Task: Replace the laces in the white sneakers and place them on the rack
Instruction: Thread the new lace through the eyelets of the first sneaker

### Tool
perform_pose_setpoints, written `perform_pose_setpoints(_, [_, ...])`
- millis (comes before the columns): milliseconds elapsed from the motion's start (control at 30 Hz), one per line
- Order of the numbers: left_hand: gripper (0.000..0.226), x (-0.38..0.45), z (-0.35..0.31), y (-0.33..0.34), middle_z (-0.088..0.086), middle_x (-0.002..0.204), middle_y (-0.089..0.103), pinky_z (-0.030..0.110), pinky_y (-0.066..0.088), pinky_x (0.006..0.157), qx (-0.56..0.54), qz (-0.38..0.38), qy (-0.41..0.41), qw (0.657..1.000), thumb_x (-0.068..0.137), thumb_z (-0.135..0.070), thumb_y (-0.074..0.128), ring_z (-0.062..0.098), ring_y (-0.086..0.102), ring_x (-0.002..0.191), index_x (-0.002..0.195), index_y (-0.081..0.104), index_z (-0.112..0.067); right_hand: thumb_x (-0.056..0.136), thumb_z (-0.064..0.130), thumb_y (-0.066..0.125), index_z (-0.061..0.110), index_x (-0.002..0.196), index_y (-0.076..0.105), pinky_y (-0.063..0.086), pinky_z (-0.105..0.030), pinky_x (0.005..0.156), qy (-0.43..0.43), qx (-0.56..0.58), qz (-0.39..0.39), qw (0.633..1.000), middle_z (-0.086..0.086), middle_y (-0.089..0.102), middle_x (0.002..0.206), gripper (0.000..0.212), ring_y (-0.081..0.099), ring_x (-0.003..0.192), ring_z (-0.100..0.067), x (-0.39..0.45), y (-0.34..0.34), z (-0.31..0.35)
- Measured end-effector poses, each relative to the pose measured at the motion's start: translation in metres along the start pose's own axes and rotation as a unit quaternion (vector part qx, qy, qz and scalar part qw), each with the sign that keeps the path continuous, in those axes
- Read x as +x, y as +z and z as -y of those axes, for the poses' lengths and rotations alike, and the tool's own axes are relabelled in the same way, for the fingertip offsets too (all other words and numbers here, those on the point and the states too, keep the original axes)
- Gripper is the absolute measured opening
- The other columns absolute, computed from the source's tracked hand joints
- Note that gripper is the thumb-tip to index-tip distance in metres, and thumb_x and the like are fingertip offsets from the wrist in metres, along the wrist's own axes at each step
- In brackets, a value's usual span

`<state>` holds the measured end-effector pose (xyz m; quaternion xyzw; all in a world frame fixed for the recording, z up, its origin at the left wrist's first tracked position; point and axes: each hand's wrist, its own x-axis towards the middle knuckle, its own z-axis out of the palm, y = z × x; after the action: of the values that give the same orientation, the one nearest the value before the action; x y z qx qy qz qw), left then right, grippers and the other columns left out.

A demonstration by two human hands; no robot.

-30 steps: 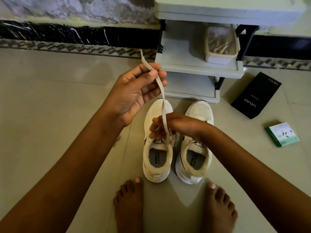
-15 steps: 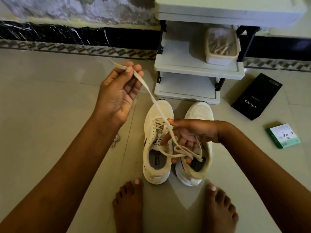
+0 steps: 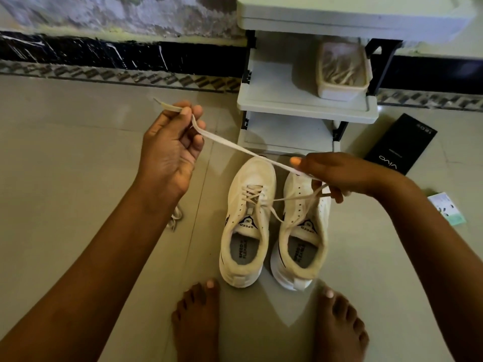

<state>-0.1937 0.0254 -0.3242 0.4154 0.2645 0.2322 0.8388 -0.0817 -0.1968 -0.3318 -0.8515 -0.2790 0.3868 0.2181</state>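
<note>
Two white sneakers stand side by side on the floor, toes toward the rack. The left sneaker [image 3: 245, 231] has a cream lace [image 3: 235, 146] crossed through its lower eyelets. The right sneaker [image 3: 300, 239] shows bare eyelets. My left hand [image 3: 170, 150] pinches one end of the lace, held up to the left of the shoes. My right hand [image 3: 337, 176] grips the lace above the right sneaker's toe, with the strands running down to the left sneaker. The white rack [image 3: 300, 105] stands just behind the shoes.
A white tub [image 3: 342, 90] of laces sits on the rack's middle shelf. A black box [image 3: 400, 145] and a small green-and-white box [image 3: 448, 209] lie on the floor to the right. Another loose lace [image 3: 175, 218] lies under my left forearm. My bare feet [image 3: 198, 320] stand in front of the shoes.
My left hand moved left and lower with the lace end. My right hand rose from the left sneaker's tongue to above the right sneaker, drawing the lace out sideways.
</note>
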Motion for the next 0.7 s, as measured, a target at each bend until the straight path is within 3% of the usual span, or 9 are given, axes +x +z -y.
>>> perform_pose_setpoints(100, [0.018, 0.002, 0.004, -0.004, -0.004, 0.070, 0.069, 0.013, 0.042, 0.047, 0.017, -0.005, -0.007, 1.000, 0.094, -0.004, 0.047, 0.003, 0.059, 0.056, 0.085, 0.058, -0.015, 0.076, 0.061, 0.040, 0.014, 0.076, 0.062, 0.040, -0.011, 0.043, -0.053, 0.064, 0.001, 0.997, 0.002, 0.058, 0.053, 0.052, 0.051, 0.044, -0.006, -0.005, -0.004, -0.004])
perform_pose_setpoints(167, [0.017, 0.003, 0.005, -0.006, -0.004, 0.071, 0.069, 0.013, 0.042, 0.047, 0.022, -0.011, -0.012, 1.000, 0.094, -0.004, 0.047, 0.003, 0.058, 0.055, 0.086, 0.058, -0.014, 0.076, 0.058, 0.045, 0.009, 0.070, 0.064, 0.038, -0.009, 0.045, -0.045, 0.083, 0.051, 0.994, 0.002, 0.063, 0.054, 0.053, 0.053, 0.049, -0.006, -0.009, -0.004, -0.004])
perform_pose_setpoints(233, [0.017, 0.003, 0.007, -0.008, -0.004, 0.071, 0.069, 0.013, 0.043, 0.047, 0.028, -0.016, -0.013, 0.999, 0.094, -0.004, 0.047, 0.003, 0.058, 0.055, 0.086, 0.058, -0.014, 0.078, 0.055, 0.054, 0.015, 0.074, 0.068, 0.039, -0.010, 0.051, 0.002, 0.040, 0.104, 0.994, 0.003, 0.069, 0.064, 0.043, 0.057, 0.057, -0.003, -0.010, -0.002, -0.007])
perform_pose_setpoints(300, [0.017, 0.003, 0.007, -0.010, -0.004, 0.073, 0.068, 0.013, 0.043, 0.048, 0.043, -0.016, -0.008, 0.999, 0.095, -0.005, 0.046, 0.004, 0.060, 0.057, 0.087, 0.058, -0.014, 0.083, 0.044, 0.063, 0.021, 0.079, 0.069, 0.038, -0.011, 0.054, 0.043, -0.087, 0.116, 0.988, 0.008, 0.068, 0.069, 0.024, 0.057, 0.062, -0.001, -0.007, 0.002, -0.012])
perform_pose_setpoints(400, [0.016, 0.002, 0.010, -0.010, -0.002, 0.076, 0.067, 0.014, 0.044, 0.049, 0.060, -0.015, -0.007, 0.998, 0.095, -0.005, 0.046, 0.005, 0.061, 0.059, 0.088, 0.058, -0.014, 0.088, 0.033, 0.062, 0.022, 0.089, 0.064, 0.034, -0.013, 0.056, 0.015, -0.254, 0.026, 0.967, 0.007, 0.061, 0.081, 0.011, 0.054, 0.073, -0.006, -0.002, 0.008, -0.016])
perform_pose_setpoints(500, [0.016, 0.002, 0.012, -0.008, -0.002, 0.075, 0.067, 0.014, 0.044, 0.049, 0.060, -0.023, -0.010, 0.998, 0.095, -0.005, 0.047, 0.005, 0.060, 0.059, 0.088, 0.058, -0.014, 0.090, 0.036, 0.058, 0.024, 0.084, 0.053, 0.040, -0.023, 0.064, -0.019, -0.251, -0.029, 0.967, 0.001, 0.061, 0.091, 0.014, 0.054, 0.082, -0.015, -0.001, 0.007, -0.011])
perform_pose_setpoints(600, [0.015, 0.002, 0.012, -0.009, -0.002, 0.076, 0.067, 0.014, 0.045, 0.049, 0.059, -0.026, -0.007, 0.998, 0.094, -0.005, 0.047, 0.005, 0.061, 0.059, 0.089, 0.058, -0.014, 0.092, 0.032, 0.054, 0.021, 0.076, 0.053, 0.045, -0.030, 0.070, -0.028, -0.253, -0.059, 0.965, -0.001, 0.059, 0.084, 0.019, 0.055, 0.080, -0.018, -0.001, 0.003, -0.011])
perform_pose_setpoints(700, [0.015, 0.002, 0.014, -0.011, -0.003, 0.074, 0.067, 0.014, 0.044, 0.048, 0.067, -0.031, -0.011, 0.997, 0.094, -0.005, 0.048, 0.004, 0.059, 0.057, 0.089, 0.059, -0.014, 0.089, 0.030, 0.059, 0.018, 0.083, 0.060, 0.048, -0.031, 0.071, -0.058, -0.208, -0.095, 0.972, 0.003, 0.059, 0.085, 0.013, 0.056, 0.078, -0.016, -0.004, 0.000, -0.014])
